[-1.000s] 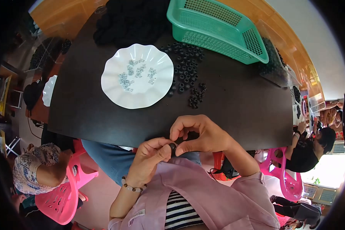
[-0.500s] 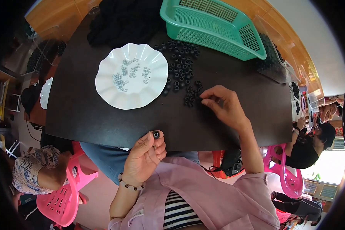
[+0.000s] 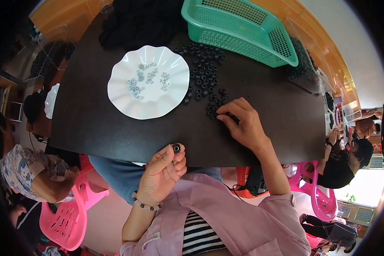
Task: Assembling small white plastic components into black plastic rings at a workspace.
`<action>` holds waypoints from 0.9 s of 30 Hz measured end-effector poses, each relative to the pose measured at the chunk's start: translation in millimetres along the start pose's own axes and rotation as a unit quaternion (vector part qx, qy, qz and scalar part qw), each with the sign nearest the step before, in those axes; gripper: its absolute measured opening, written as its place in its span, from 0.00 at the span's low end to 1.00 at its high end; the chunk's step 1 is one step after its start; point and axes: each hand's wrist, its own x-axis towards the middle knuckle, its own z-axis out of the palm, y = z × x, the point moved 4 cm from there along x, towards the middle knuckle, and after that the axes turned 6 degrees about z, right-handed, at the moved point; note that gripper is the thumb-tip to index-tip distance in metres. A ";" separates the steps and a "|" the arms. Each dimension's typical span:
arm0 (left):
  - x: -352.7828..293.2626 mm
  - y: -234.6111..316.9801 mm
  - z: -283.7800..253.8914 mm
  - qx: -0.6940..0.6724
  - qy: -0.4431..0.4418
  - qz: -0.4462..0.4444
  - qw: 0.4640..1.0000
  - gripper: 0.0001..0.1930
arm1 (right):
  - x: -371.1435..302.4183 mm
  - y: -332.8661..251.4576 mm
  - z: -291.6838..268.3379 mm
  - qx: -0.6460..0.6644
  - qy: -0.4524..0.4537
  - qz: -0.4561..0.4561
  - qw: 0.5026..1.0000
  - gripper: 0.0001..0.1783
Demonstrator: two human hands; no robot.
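Note:
Between the thumb and fingers of my left hand (image 3: 163,173) is a small black cylindrical part (image 3: 176,148), its round hole facing up, just over the table's near edge. My right hand (image 3: 245,126) has thumb and forefinger pinched together at the edge of a pile of tiny black pieces (image 3: 216,100); whether a piece is between the fingertips is too small to make out. Behind that pile lie many larger black ring-shaped parts (image 3: 205,72). A white scalloped plate (image 3: 119,100) to their left carries small clear pieces (image 3: 135,88) in loose clusters.
A green plastic basket (image 3: 243,51) stands at the back of the dark table (image 3: 115,136). Black cloth (image 3: 141,23) lies at the back left. A clear bin of black parts (image 3: 305,70) is at the right. People sit on both sides, near pink chairs (image 3: 83,205).
My right hand has moved slightly left, its fingertips now against the tiny black pieces. My left hand still holds the black part. The person at the left has shifted.

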 end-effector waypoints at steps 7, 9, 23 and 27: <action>0.4 -2.0 -0.4 0.038 0.009 0.012 0.999 0.12 | -20.6 8.2 -7.6 0.288 0.022 0.155 0.945 0.06; 0.4 -3.0 -1.3 0.044 0.012 0.015 0.999 0.12 | -24.9 3.3 -8.6 0.373 0.026 0.186 0.909 0.06; 0.9 -14.1 2.1 0.082 0.019 0.019 0.996 0.13 | -25.2 -53.3 26.6 0.471 -0.066 0.103 0.874 0.07; 1.0 -14.3 -1.7 0.077 0.009 0.025 0.997 0.12 | -24.3 -60.3 24.0 0.404 -0.052 0.042 0.912 0.06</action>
